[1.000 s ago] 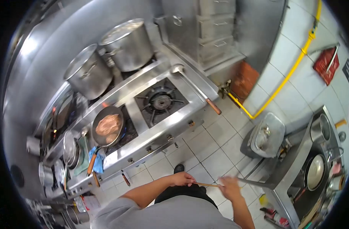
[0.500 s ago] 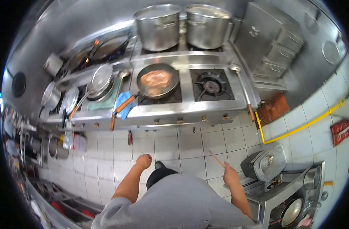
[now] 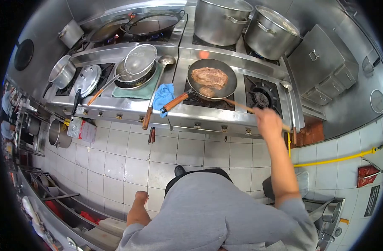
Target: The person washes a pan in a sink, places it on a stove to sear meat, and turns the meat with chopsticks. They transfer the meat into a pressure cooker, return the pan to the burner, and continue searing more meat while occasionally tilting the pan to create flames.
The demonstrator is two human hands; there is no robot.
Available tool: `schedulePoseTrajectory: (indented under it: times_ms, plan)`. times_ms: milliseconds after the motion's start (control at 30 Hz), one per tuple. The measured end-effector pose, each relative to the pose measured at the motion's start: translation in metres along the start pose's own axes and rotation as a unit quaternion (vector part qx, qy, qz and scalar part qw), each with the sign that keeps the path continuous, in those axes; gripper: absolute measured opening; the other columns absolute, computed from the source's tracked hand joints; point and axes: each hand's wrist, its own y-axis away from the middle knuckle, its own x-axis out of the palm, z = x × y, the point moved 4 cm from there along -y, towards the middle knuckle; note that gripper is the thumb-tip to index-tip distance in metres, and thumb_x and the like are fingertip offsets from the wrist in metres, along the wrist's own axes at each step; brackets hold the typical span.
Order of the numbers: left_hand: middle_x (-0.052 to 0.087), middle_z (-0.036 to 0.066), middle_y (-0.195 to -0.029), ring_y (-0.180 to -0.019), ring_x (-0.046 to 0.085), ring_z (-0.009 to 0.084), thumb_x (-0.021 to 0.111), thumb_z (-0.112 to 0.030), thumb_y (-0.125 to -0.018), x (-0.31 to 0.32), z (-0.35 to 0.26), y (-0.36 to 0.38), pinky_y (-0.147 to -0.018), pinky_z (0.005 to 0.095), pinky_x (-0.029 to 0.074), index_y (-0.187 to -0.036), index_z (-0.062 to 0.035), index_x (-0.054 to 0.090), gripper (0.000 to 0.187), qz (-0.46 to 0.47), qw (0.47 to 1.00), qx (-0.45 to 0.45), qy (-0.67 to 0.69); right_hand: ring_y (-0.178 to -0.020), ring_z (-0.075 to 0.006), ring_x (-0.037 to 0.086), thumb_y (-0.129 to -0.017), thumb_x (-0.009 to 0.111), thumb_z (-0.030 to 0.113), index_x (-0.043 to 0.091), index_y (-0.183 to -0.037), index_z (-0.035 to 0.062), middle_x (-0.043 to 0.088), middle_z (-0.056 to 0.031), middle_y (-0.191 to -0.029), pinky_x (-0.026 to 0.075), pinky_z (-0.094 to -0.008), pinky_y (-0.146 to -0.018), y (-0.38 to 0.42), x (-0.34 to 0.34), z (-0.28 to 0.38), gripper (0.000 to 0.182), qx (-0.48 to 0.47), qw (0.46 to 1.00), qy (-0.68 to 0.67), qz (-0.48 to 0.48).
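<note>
My right hand [image 3: 268, 124] is closed around long, thin wooden chopsticks [image 3: 239, 104], and their tips point at the near right rim of the frying pan [image 3: 230, 90]. Whether it is one stick or a pair I cannot make out. A large browned piece of meat [image 3: 209, 78] and a smaller piece [image 3: 206, 92] lie in the pan. The pan sits on a burner with its wooden handle [image 3: 174, 102] toward the front left. Low at my side hangs my left hand [image 3: 141, 197], fingers curled in, with nothing visible in it.
A blue cloth [image 3: 163, 97] lies left of the pan handle, beside a long ladle [image 3: 166, 60]. A bare burner [image 3: 261, 98] and another ladle [image 3: 286, 86] are on the right. Large stockpots [image 3: 223, 25] stand behind. A strainer [image 3: 140, 60] rests over pans at left.
My right hand has risen from low on the right to the stove front, bringing the chopsticks to the pan's rim. My left hand has dropped back toward my body. The view has shifted.
</note>
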Motion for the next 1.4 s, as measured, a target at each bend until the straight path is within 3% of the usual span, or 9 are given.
schedulePoseTrajectory:
  times_ms: [67, 133, 267, 400, 667, 833, 1000, 1167, 1400]
  plan:
    - [0.06, 0.01, -0.067, -0.05, 0.052, 0.0161, 0.056, -0.013, -0.087, -0.01, -0.017, 0.012, -0.04, 0.0306, 0.038, -0.084, -0.0036, 0.061, 0.011, 0.014, 0.985, 0.135, -0.106, -0.076, -0.0268, 0.063, -0.08, 0.055, 0.013, 0.071, -0.087, 0.0177, 0.062, -0.0075, -0.075, 0.051, -0.0414, -0.065, -0.047, 0.019, 0.003, 0.018, -0.044, 0.998, 0.037, 0.002]
    - [0.062, 0.008, -0.074, -0.054, 0.055, 0.0153, 0.058, -0.011, -0.086, -0.017, -0.059, 0.059, -0.04, 0.0267, 0.038, -0.094, -0.003, 0.06, 0.012, -0.164, 0.929, -0.015, 0.331, -0.078, -0.0265, 0.065, -0.078, 0.057, 0.014, 0.072, -0.082, 0.0149, 0.064, -0.0083, -0.076, 0.052, -0.0414, -0.067, -0.087, 0.038, 0.018, 0.016, -0.086, 0.993, 0.074, 0.043]
    - [0.064, 0.009, -0.082, -0.062, 0.059, 0.0164, 0.058, -0.013, -0.086, 0.009, -0.065, 0.056, -0.04, 0.0256, 0.038, -0.105, -0.0021, 0.059, 0.022, -0.194, 0.882, 0.033, 0.427, -0.089, -0.0266, 0.068, -0.08, 0.054, 0.011, 0.072, -0.076, 0.0078, 0.071, -0.0132, -0.084, 0.053, -0.0394, -0.075, -0.129, 0.11, 0.061, 0.019, -0.204, 0.955, 0.093, 0.194]
    - [0.064, 0.01, -0.082, -0.062, 0.06, 0.018, 0.056, -0.016, -0.086, 0.076, -0.05, 0.069, -0.041, 0.0268, 0.04, -0.104, -0.0029, 0.061, 0.022, -0.136, 0.894, 0.016, 0.426, -0.089, -0.0299, 0.067, -0.083, 0.052, 0.013, 0.071, -0.088, 0.0091, 0.069, -0.0153, -0.09, 0.053, -0.0422, -0.077, -0.139, 0.108, 0.06, 0.02, -0.134, 0.966, -0.006, 0.219]
    - [0.063, 0.007, -0.079, -0.059, 0.059, 0.0159, 0.055, -0.017, -0.087, 0.166, 0.045, 0.099, -0.043, 0.0268, 0.041, -0.098, -0.0052, 0.062, 0.017, -0.059, 0.998, -0.011, -0.001, -0.085, -0.0357, 0.065, -0.086, 0.053, 0.02, 0.072, -0.091, 0.017, 0.068, -0.0154, -0.089, 0.053, -0.0453, -0.076, -0.13, 0.106, 0.0, 0.02, 0.034, 0.987, -0.058, 0.144]
    - [0.062, 0.006, -0.078, -0.059, 0.057, 0.0143, 0.055, -0.016, -0.087, 0.145, 0.038, 0.097, -0.044, 0.0261, 0.04, -0.096, -0.0063, 0.061, 0.015, -0.078, 0.984, -0.067, 0.146, -0.089, -0.0294, 0.068, -0.083, 0.054, 0.014, 0.074, -0.092, 0.0165, 0.07, -0.0114, -0.093, 0.054, -0.042, -0.076, -0.136, 0.113, -0.002, 0.021, -0.033, 0.957, 0.088, 0.275]
    - [0.061, 0.004, -0.077, -0.059, 0.056, 0.0127, 0.054, -0.016, -0.088, 0.102, -0.035, 0.099, -0.045, 0.0254, 0.04, -0.094, -0.0075, 0.061, 0.012, -0.155, 0.843, -0.057, 0.512, -0.09, -0.0319, 0.067, -0.084, 0.054, 0.015, 0.074, -0.093, 0.0155, 0.069, -0.0131, -0.093, 0.054, -0.0418, -0.076, -0.138, 0.105, 0.023, 0.022, -0.034, 0.97, -0.025, 0.239]
    - [0.063, 0.006, -0.086, -0.065, 0.058, 0.0144, 0.058, -0.016, -0.087, 0.083, -0.108, 0.112, -0.046, 0.0246, 0.04, -0.106, -0.0064, 0.061, 0.021, -0.173, 0.871, 0.038, 0.458, -0.084, -0.0312, 0.067, -0.084, 0.054, 0.015, 0.073, -0.101, 0.0221, 0.069, -0.0127, -0.087, 0.053, -0.0416, -0.075, -0.147, 0.095, 0.022, 0.026, -0.004, 0.996, -0.034, 0.084]
    - [0.063, 0.008, -0.082, -0.065, 0.059, 0.0166, 0.054, -0.017, -0.088, 0.127, -0.047, 0.105, -0.045, 0.0267, 0.04, -0.101, -0.0051, 0.061, 0.019, -0.143, 0.915, -0.006, 0.376, -0.085, -0.0317, 0.067, -0.083, 0.054, 0.012, 0.073, -0.095, 0.0157, 0.069, -0.0124, -0.087, 0.053, -0.0424, -0.073, -0.148, 0.103, 0.031, 0.022, 0.004, 0.99, -0.013, 0.139]
